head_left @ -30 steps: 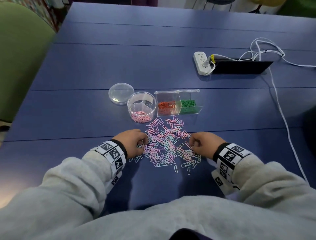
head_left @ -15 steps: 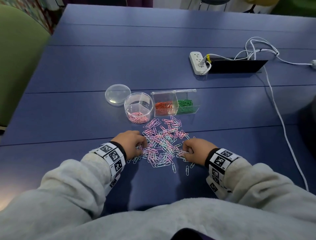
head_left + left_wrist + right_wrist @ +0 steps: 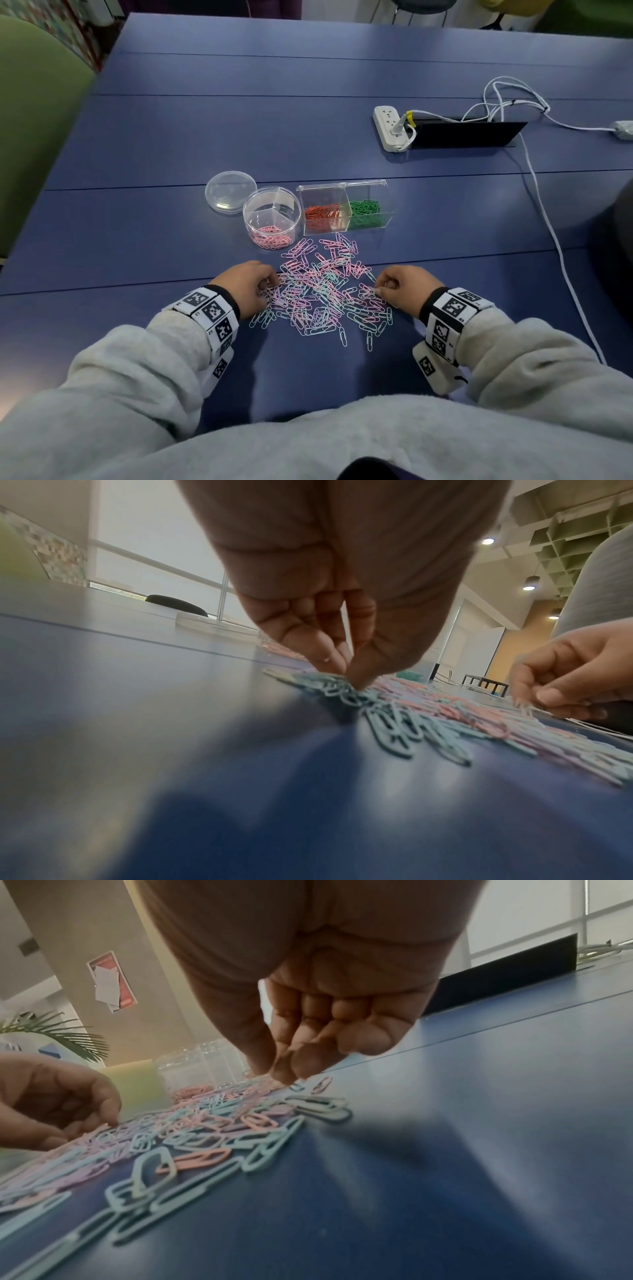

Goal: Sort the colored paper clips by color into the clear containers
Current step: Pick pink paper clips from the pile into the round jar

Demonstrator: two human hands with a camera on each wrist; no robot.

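A loose pile of pink and pale blue paper clips (image 3: 322, 291) lies on the blue table (image 3: 239, 137). Behind it stands a round divided clear container (image 3: 272, 219) with pink clips in its near compartment. A rectangular clear box (image 3: 346, 209) beside it holds orange clips on the left and green ones on the right. My left hand (image 3: 269, 286) is at the pile's left edge, thumb and forefinger (image 3: 349, 677) pinched down on pale blue clips. My right hand (image 3: 378, 290) is at the pile's right edge and pinches a pale clip (image 3: 527, 710).
A round clear lid (image 3: 230, 192) lies left of the round container. A white power strip (image 3: 390, 128), a black panel (image 3: 466, 133) and white cables (image 3: 548, 219) occupy the far right. A green chair (image 3: 34, 120) stands off the table's left side.
My right hand dipped into the near right part of the pile and has come back to its right edge. The left hand has stayed at the left edge.
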